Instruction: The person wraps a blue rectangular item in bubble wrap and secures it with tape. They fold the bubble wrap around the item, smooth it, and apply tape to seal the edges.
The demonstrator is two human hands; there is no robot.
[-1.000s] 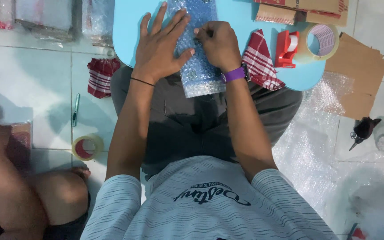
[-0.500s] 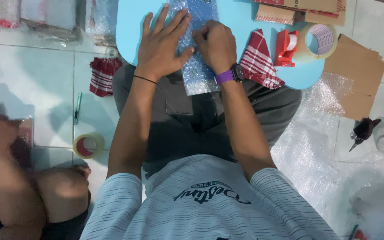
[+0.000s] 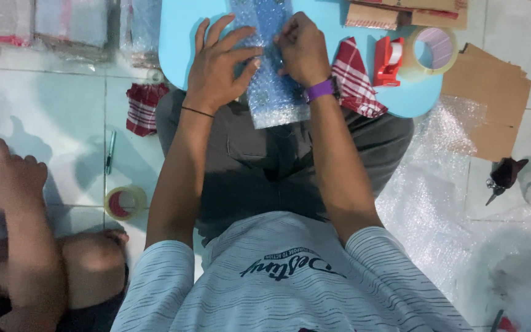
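A strip of clear bubble wrap (image 3: pixel 273 92) lies on a light blue low table (image 3: pixel 182 43) and hangs over its near edge onto my lap. My left hand (image 3: pixel 219 64) lies flat with fingers spread on the wrap's left side. My right hand (image 3: pixel 302 49), with a purple band at the wrist, is curled and pinches the wrap's right edge. What is inside the wrap is hidden.
A red-and-white checked cloth (image 3: pixel 354 83), a red tape dispenser (image 3: pixel 388 60) with its roll (image 3: pixel 434 49) and flat cardboard (image 3: pixel 493 92) lie right. Another checked cloth (image 3: pixel 144 107), a pen (image 3: pixel 110 150) and a tape roll (image 3: pixel 124 203) lie on the tiled floor left. Another person's hand (image 3: pixel 10 178) is at far left.
My hands stay on the bubble wrap, shifted slightly. The other person's hand at far left has risen and moved right.
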